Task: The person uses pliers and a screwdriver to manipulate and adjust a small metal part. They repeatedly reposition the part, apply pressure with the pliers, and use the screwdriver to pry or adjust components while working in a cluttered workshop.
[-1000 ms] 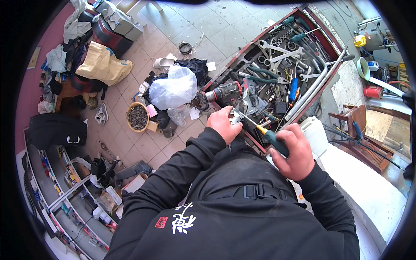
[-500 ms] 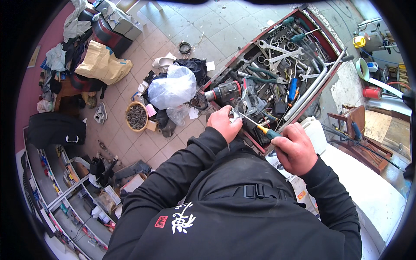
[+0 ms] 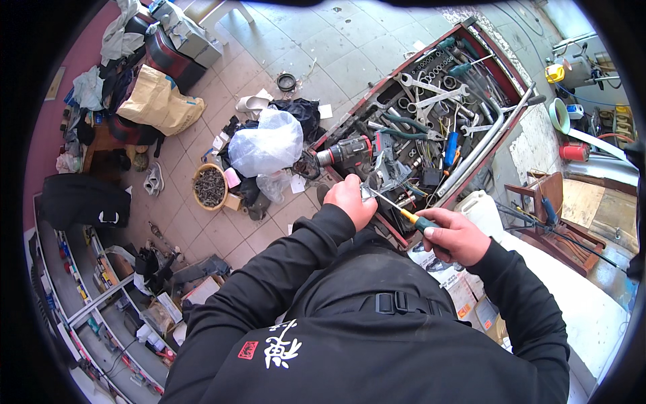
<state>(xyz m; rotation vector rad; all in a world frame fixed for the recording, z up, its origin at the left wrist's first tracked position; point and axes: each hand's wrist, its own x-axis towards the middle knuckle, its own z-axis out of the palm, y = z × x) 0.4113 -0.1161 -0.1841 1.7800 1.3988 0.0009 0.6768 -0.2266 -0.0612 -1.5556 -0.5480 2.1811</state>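
My right hand (image 3: pixel 459 237) is closed around the dark green and yellow handle of a screwdriver (image 3: pixel 408 215). Its thin shaft runs left to a small silvery metal part (image 3: pixel 367 192). That part sits in the closed fingers of my left hand (image 3: pixel 350 203), which hide most of it, so its kind is unclear. The screwdriver's tip meets the part or lies right beside it; which one I cannot tell. Just beyond both hands is a red-rimmed tool drawer (image 3: pixel 404 241), with a red and black power drill (image 3: pixel 344 151) lying at its left end.
Combination wrenches (image 3: pixel 441 97), green-handled pliers (image 3: pixel 410 128) and a blue-handled screwdriver (image 3: pixel 451 149) fill the drawer. On the tiled floor to the left are a clear plastic bag (image 3: pixel 266 141) and a round basket of bolts (image 3: pixel 210 186). A white jug (image 3: pixel 479 214) stands at my right.
My right hand has turned on the screwdriver handle; its thumb now lies along the top and the knuckles have rolled outward. The left hand stays almost in place with the metal part.
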